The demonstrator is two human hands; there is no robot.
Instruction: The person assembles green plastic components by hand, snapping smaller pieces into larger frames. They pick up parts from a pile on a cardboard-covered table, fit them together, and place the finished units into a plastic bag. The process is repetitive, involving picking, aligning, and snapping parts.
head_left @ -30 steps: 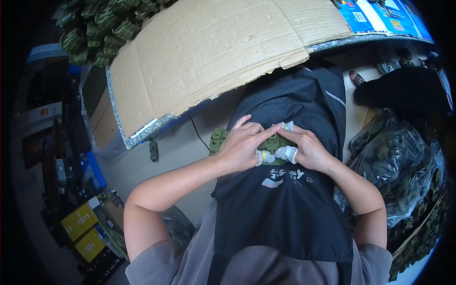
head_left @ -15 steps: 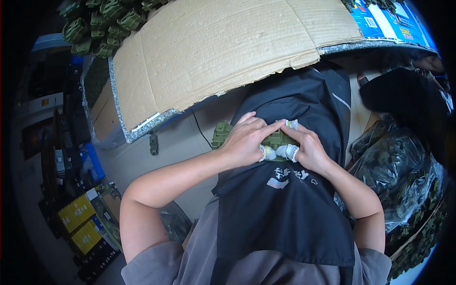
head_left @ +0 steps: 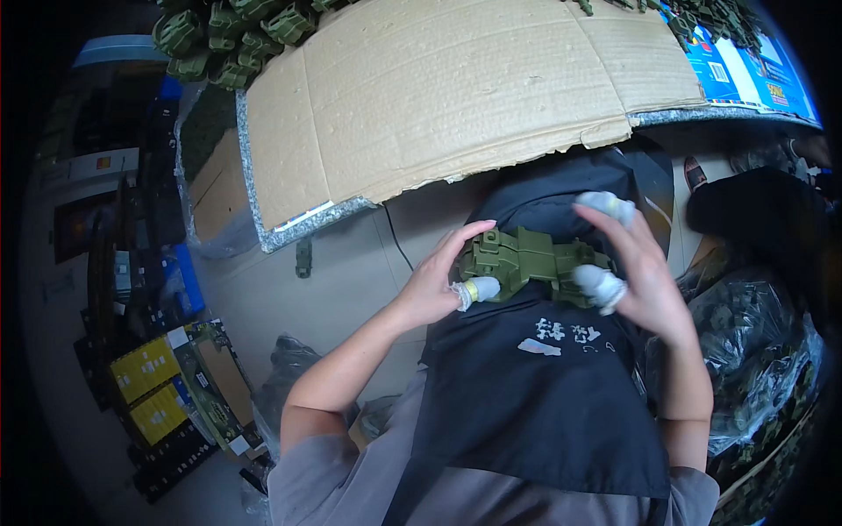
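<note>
Across my lap, on a black apron (head_left: 526, 386), lies an olive-green moulded plastic piece (head_left: 531, 259), blocky like part of a toy military vehicle. My left hand (head_left: 443, 276) grips its left end, with the thumb, in a white finger cover, on the near side and the fingers on the far side. My right hand (head_left: 645, 272) is at the right end, thumb and forefinger spread wide. White covers wrap both of those digits. The right thumb overlaps the piece's right end; whether it touches is unclear.
Cardboard (head_left: 456, 96) covers the table ahead, with a heap of green parts (head_left: 232, 35) at its far left and more at the far right. A small green part (head_left: 303, 259) lies on the floor. Plastic bags (head_left: 745, 342) of parts stand on the right, yellow-panelled boxes (head_left: 149, 390) on the left.
The right hand has lifted off and opened toward the right. My left hand has shifted to the piece's left end, uncovering its middle. The whole view has shifted slightly.
</note>
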